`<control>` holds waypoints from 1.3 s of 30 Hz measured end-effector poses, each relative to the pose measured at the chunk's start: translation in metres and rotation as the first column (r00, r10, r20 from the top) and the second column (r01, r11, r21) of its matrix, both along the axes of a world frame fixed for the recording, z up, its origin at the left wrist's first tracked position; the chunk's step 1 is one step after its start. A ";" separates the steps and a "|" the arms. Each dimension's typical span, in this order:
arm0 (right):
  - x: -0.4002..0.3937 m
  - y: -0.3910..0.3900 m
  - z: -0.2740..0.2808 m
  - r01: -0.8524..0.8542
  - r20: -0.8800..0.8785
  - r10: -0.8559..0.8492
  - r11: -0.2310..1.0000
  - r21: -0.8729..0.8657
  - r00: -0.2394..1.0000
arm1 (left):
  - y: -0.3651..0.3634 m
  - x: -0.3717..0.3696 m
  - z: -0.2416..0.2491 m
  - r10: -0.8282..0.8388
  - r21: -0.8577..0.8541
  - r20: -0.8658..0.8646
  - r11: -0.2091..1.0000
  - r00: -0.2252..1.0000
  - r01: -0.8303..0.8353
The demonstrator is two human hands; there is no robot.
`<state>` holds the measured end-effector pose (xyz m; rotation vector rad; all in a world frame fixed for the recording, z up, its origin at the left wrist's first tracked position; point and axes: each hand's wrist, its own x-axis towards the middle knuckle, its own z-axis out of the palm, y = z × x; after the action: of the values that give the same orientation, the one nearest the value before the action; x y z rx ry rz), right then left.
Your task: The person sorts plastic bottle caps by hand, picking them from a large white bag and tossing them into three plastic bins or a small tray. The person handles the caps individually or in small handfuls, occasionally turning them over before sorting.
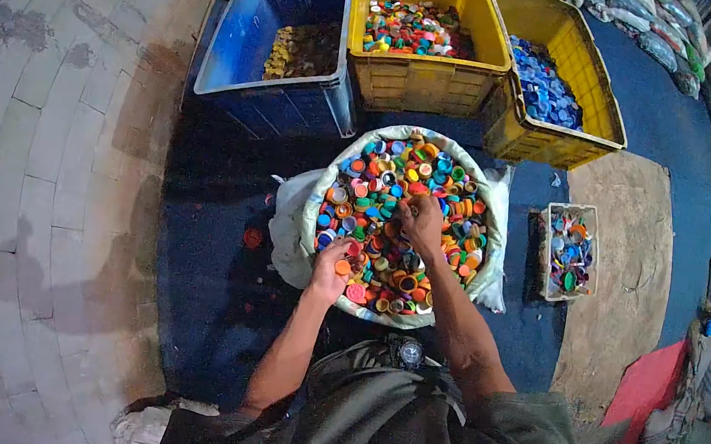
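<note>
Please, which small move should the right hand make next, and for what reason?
Probably the right hand should pinch one of the mixed caps and lift it: this hand is down at the heap in the sack, while the left hand has a red cap and an orange cap at its fingers.

1. The head-worn camera looks forward and steeply down past the wearer's dark shirt (433, 439).
2. Its wide, dark-cornered view centres on the sack (310, 224) at close range.
3. Farther off, plastic bins (424, 84) reach the top edge.
</note>
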<state>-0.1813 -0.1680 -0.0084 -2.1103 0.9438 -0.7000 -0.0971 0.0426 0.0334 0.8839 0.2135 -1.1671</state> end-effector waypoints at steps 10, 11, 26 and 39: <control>-0.030 0.005 0.041 -0.539 0.518 -0.523 0.127 0.833 0.677 | -0.047 0.002 0.016 0.045 -0.100 -0.166 0.993 0.985 -0.062; -0.031 0.006 0.048 -0.548 0.524 -0.533 0.130 0.826 0.664 | -0.053 0.003 0.017 0.037 -0.117 -0.174 0.991 0.984 -0.058; 0.009 -0.037 0.062 -0.328 0.379 -0.592 0.197 0.924 0.712 | -0.177 0.055 0.015 0.072 -0.185 -0.233 0.976 0.970 -0.117; 0.131 -0.204 0.201 -0.475 0.576 -0.627 0.345 0.809 0.525 | -0.299 0.190 0.157 0.141 -0.490 -0.142 0.850 0.980 -0.194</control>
<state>-0.0507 -0.3721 0.1923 -0.3912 0.5681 -0.8122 0.0930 -0.2563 0.1907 0.3351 0.0582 -1.0339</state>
